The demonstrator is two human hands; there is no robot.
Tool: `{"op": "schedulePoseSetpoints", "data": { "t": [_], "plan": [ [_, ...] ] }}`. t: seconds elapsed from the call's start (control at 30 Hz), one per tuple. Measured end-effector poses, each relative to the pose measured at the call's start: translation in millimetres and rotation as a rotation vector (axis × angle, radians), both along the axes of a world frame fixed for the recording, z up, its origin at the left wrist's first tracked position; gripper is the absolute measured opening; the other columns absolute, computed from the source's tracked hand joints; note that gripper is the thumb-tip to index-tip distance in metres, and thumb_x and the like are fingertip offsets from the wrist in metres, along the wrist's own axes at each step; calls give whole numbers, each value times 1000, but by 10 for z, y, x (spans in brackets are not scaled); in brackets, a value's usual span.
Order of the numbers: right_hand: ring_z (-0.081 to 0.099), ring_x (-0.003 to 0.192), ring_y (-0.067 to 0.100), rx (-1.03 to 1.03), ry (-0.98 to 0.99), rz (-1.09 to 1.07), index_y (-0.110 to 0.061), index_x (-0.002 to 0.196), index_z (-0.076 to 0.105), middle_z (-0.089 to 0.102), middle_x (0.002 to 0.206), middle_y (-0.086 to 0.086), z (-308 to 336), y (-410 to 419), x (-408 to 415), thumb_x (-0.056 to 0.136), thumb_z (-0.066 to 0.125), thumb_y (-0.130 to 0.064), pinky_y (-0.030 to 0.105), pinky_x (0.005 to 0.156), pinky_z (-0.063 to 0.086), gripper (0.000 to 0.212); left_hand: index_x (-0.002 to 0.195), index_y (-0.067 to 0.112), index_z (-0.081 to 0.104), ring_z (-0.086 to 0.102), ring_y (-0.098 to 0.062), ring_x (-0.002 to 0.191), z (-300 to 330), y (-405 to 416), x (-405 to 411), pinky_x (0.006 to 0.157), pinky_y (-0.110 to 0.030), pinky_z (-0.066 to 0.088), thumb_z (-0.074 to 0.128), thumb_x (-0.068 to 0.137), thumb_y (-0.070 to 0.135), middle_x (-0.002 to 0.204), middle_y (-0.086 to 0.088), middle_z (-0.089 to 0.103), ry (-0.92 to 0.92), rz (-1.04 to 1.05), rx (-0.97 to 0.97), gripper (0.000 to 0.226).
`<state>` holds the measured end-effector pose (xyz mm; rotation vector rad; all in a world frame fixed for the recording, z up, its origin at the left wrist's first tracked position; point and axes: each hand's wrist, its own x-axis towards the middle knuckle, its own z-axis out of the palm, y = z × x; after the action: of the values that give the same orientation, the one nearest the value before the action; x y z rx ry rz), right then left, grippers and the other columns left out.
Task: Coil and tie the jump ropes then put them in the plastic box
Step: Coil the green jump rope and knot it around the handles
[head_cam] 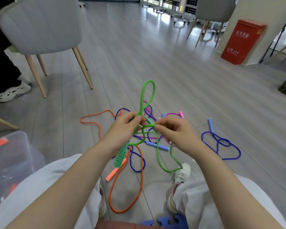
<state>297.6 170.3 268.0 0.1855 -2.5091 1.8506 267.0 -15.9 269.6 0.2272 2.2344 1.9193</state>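
A green jump rope [144, 96] stands up in a loop above my hands, and its patterned green handle [121, 154] hangs below my left wrist. My left hand [124, 128] grips the base of that loop. My right hand [173, 131] pinches another stretch of the same green rope between thumb and fingers. More green rope trails down to the floor by my right shoe. An orange rope [137, 192], dark blue ropes [221, 142] and a pink rope [173, 114] lie tangled on the floor. The clear plastic box [12, 156] stands at my left.
A grey chair [40, 25] with wooden legs stands at the far left, with a seated person's shoe [10, 93] beside it. A red box [243, 42] stands at the far right by a second chair. My knees and shoes frame the rope pile.
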Motion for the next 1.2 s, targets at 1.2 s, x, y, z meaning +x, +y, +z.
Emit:
{"op": "schedulePoseSetpoints", "data": {
  "t": [1.2],
  "plan": [
    [43,63,15,169,8,-279,-25,77,72,55,69,18,74,612,-102,83,60,-45,32,64,37,24,77,15,49,55,-8,54,141,-515,-378,60,-22,47,37,103,15,50,9,52,-65,465,499,29]
  ]
}}
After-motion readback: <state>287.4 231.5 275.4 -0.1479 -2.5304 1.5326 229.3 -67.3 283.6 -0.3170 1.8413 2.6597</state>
